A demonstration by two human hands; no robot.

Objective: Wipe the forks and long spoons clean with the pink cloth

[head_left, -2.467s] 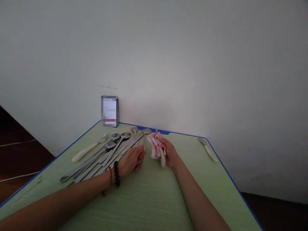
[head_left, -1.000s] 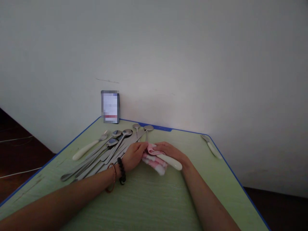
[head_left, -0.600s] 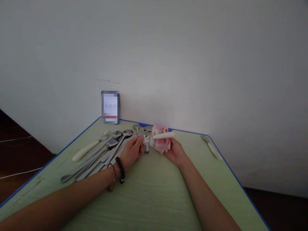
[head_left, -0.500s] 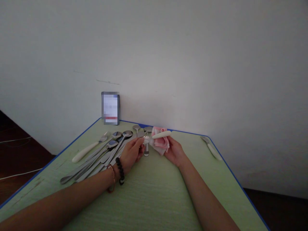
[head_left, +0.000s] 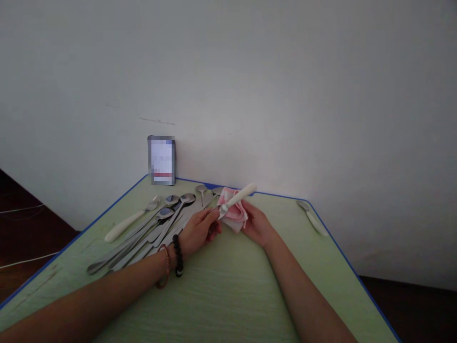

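The left hand point(head_left: 200, 229) is nearly closed, its thumb and fingers pinching the metal end of a cream-handled utensil point(head_left: 243, 193); that end is mostly hidden, so its shape cannot be told. The handle slants up and away to the right, overlapping the far edge of the green counter point(head_left: 200, 305) in this view. The right hand point(head_left: 257, 224) is half curled around a folded pink-and-white cloth point(head_left: 234, 217), which sits behind the handle.

On the left, the room for the wrist is tight: a pile of spoons and knives point(head_left: 168, 224) runs diagonally under and beside the left forearm, and a cream-handled fork point(head_left: 123, 227) lies parallel along its outer side, nearer the left edge. A small spoon point(head_left: 201, 189) reaches almost to the blue trim point(head_left: 214, 185) at the back. A phone point(head_left: 162, 160) stands at the far left corner by the wall point(head_left: 293, 95).

On the right, a wide stretch of green surface separates the right hand from a second fork point(head_left: 313, 223), lying close along the right edge. Another broad stretch spreads between the two forearms, toward the person.
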